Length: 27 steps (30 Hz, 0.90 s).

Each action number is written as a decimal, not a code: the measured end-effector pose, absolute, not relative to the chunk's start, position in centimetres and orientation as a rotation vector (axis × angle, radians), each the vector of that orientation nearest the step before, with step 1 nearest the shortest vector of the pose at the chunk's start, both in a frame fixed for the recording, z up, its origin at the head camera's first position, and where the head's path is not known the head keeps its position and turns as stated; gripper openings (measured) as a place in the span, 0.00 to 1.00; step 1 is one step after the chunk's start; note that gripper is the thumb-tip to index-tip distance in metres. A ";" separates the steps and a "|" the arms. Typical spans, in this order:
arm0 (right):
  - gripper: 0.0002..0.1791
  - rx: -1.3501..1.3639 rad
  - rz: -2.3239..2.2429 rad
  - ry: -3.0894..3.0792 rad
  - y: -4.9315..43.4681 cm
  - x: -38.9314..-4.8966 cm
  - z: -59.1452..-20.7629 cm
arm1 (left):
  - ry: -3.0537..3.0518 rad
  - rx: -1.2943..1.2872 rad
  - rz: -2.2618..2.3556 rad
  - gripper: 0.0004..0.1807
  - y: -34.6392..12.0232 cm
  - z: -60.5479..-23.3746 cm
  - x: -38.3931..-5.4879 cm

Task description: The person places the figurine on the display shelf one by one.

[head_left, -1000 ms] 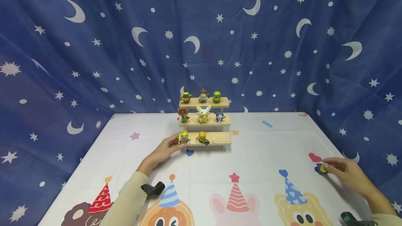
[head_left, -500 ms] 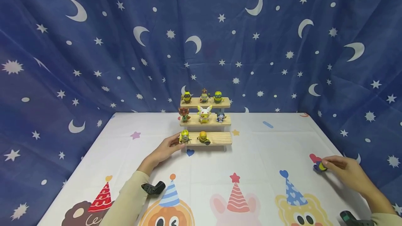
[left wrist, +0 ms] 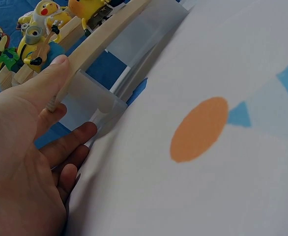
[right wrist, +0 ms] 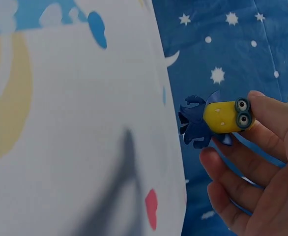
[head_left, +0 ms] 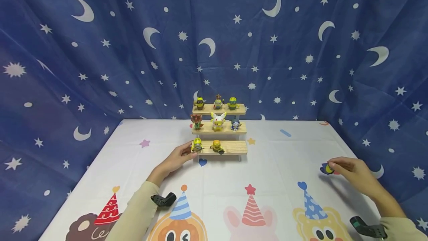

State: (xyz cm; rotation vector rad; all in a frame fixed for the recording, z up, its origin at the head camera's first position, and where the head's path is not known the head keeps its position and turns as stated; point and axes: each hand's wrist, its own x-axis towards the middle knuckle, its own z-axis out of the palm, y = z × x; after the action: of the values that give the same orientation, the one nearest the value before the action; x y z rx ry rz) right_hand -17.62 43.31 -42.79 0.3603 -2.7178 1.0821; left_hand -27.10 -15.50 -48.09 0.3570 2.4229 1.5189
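Note:
A three-tier wooden display stand point(head_left: 234, 147) stands near the table's back. My left hand point(head_left: 176, 161) grips the left end of its lowest shelf; the left wrist view shows the thumb on top and a finger beneath. Beside that thumb is a yellow figurine with a guitar point(left wrist: 33, 46), and an orange-yellow figurine point(head_left: 217, 146) occupies the shelf's middle. Over on the right, my right hand point(head_left: 354, 174) pinches a minion figurine point(right wrist: 222, 117) by its head, above the table. It has a yellow face, two round goggles and a dark blue outfit.
The middle shelf bears a brown fox-like figurine point(head_left: 196, 122), a white-eared one point(head_left: 218, 121) and a grey-blue one point(head_left: 235, 124). Three more yellow figurines line the top shelf point(head_left: 219, 111). A white printed cloth point(head_left: 281, 166) covers the table, and a blue starry curtain point(head_left: 240, 47) hangs behind.
My right hand has lifted the minion figurine and carried it leftward and slightly away from me. My left hand keeps its grip on the stand. The head view has shifted slightly.

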 end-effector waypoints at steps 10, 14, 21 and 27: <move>0.12 0.404 1.043 -2.720 40.3 -18.5 -41.6 | 2.430 0.336 1.515 0.42 -15.4 -48.0 -27.0; 0.10 0.429 1.023 -2.705 39.2 -19.2 -41.5 | 2.427 0.352 1.520 0.41 -15.4 -47.9 -27.0; 0.10 0.502 1.083 -2.675 37.5 -19.9 -41.5 | 2.397 0.334 1.539 0.41 -15.4 -47.9 -27.1; 0.11 0.534 1.115 -2.683 36.0 -20.6 -41.3 | 2.386 0.314 1.545 0.42 -15.5 -48.0 -27.0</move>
State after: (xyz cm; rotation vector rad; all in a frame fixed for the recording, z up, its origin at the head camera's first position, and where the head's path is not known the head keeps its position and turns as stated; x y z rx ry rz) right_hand -20.63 36.04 -41.28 0.5339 -2.6831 1.1149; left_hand -27.00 -15.47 -48.00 0.3144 2.3860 1.5450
